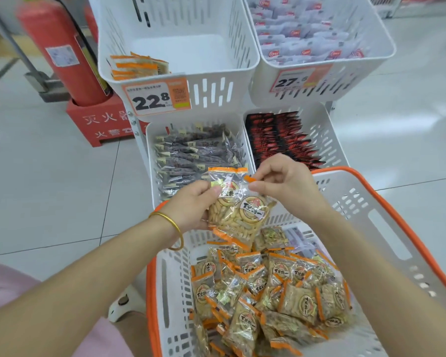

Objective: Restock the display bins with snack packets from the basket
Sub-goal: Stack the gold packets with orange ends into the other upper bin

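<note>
My left hand (193, 202) grips a packet (220, 202) near its top, thumb across the film. My right hand (286, 184) pinches the orange corner of a second packet (252, 215) that overlaps the first. Both hang over the far rim of the basket (386, 228), where the rest lie heaped. The matching top bin (216, 94), nearly bare, sits up and left. I judge the corner pinch weak. Slick film could slip and drop that packet into the dark-snack bin (150, 140) just beyond.

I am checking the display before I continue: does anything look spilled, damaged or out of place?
Nothing looks spilled or damaged. Only the top-left bin stands out: it is almost bare, with a few orange packets stacked in its front-left corner.
</note>
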A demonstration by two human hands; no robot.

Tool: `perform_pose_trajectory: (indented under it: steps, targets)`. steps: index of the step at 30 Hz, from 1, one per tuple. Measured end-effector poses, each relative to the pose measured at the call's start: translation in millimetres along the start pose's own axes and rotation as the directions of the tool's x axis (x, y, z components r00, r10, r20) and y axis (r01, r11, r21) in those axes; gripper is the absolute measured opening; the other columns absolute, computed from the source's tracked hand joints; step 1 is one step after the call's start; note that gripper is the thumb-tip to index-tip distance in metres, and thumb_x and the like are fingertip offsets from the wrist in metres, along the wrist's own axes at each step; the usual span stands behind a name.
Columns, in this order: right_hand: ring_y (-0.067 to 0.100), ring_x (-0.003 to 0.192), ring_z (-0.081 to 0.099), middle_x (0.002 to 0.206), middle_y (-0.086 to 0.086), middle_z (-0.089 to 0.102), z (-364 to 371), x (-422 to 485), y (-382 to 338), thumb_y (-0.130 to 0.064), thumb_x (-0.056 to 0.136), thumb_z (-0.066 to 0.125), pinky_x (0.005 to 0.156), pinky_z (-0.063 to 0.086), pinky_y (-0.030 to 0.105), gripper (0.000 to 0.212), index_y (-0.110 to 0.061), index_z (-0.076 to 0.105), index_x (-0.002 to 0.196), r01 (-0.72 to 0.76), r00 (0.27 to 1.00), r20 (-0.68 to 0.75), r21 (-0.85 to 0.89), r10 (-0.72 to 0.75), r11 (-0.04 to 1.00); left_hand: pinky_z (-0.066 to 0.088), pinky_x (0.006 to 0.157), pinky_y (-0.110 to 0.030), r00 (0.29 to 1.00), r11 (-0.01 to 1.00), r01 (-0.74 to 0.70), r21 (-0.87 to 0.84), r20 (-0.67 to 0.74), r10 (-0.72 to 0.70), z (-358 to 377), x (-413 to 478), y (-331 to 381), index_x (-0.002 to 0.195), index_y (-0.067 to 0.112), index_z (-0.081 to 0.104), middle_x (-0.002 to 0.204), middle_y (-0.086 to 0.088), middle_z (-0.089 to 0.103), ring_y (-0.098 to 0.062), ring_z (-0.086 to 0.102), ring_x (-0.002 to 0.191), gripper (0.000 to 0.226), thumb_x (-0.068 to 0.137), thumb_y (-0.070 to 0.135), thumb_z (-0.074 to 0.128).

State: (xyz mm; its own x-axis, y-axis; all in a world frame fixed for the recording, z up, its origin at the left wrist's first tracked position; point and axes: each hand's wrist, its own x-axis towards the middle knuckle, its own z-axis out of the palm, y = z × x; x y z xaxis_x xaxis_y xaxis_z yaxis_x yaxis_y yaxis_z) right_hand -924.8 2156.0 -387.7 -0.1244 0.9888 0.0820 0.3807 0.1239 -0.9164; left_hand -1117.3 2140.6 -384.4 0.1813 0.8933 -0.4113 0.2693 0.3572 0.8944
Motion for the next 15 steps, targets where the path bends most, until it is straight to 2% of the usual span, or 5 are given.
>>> perform_pose_trajectory:
  steps: [5,8,10,13,15]
  targets:
    - [0.006,0.058,0.044,0.091,-0.005,0.052,7.5,10.5,-22.9,-0.013,0.071,0.081,0.058,0.040,0.012,0.012,-0.015,0.069,0.069,0.150,0.984,-0.082,-0.099,-0.158,0.984,0.057,0.074,-0.038,0.988,0.993,-0.083,0.087,0.137,0.070,-1.2,-5.8,13.7,0.106,0.010,0.053,0.093,-0.016,0.061,-0.026,0.064,0.080,0.055,0.073,0.051,0.070]
    - [0.005,0.061,0.042,0.090,-0.004,0.053,9.8,22.3,-33.4,-0.018,0.071,0.081,0.062,0.038,0.015,0.012,-0.019,0.069,0.074,0.190,0.976,-0.080,-0.162,-0.204,0.968,0.057,0.081,-0.038,0.985,0.986,-0.123,0.116,0.137,0.106,-3.7,-8.9,20.5,0.112,0.015,0.052,0.106,-0.014,0.067,-0.026,0.067,0.093,0.050,0.072,0.020,0.081]
    - [0.001,0.071,0.049,0.092,-0.011,0.056,3.9,34.4,-48.3,-0.029,0.073,0.078,0.069,0.041,0.017,0.025,-0.024,0.068,0.096,0.215,0.971,-0.047,-0.245,-0.233,0.945,0.057,0.082,-0.035,0.979,0.976,-0.182,0.121,0.117,0.168,-11.9,-9.0,33.3,0.113,0.013,0.051,0.107,-0.011,0.067,-0.022,0.067,0.094,0.042,0.078,0.009,0.073]
    - [-0.005,0.086,0.061,0.099,-0.017,0.063,-11.3,56.7,-82.8,-0.040,0.073,0.072,0.075,0.052,0.020,0.056,-0.030,0.054,0.125,0.067,0.974,0.221,-0.038,-0.057,0.997,0.054,0.087,-0.038,0.951,0.932,-0.310,0.190,0.043,0.308,-40.5,-1.7,58.5,0.114,0.016,0.051,0.108,-0.004,0.067,-0.016,0.065,0.099,0.041,0.080,0.010,0.072]
    - [0.007,0.073,0.064,0.090,-0.009,0.067,-13.0,75.2,-105.2,-0.024,0.077,0.073,0.062,0.055,0.029,0.043,-0.023,0.060,0.117,0.032,0.930,0.366,0.004,-0.031,0.999,0.054,0.086,-0.041,0.916,0.888,-0.381,0.258,-0.026,0.401,-58.3,3.7,75.0,0.114,0.020,0.052,0.106,0.000,0.066,-0.015,0.065,0.098,0.045,0.076,0.020,0.076]
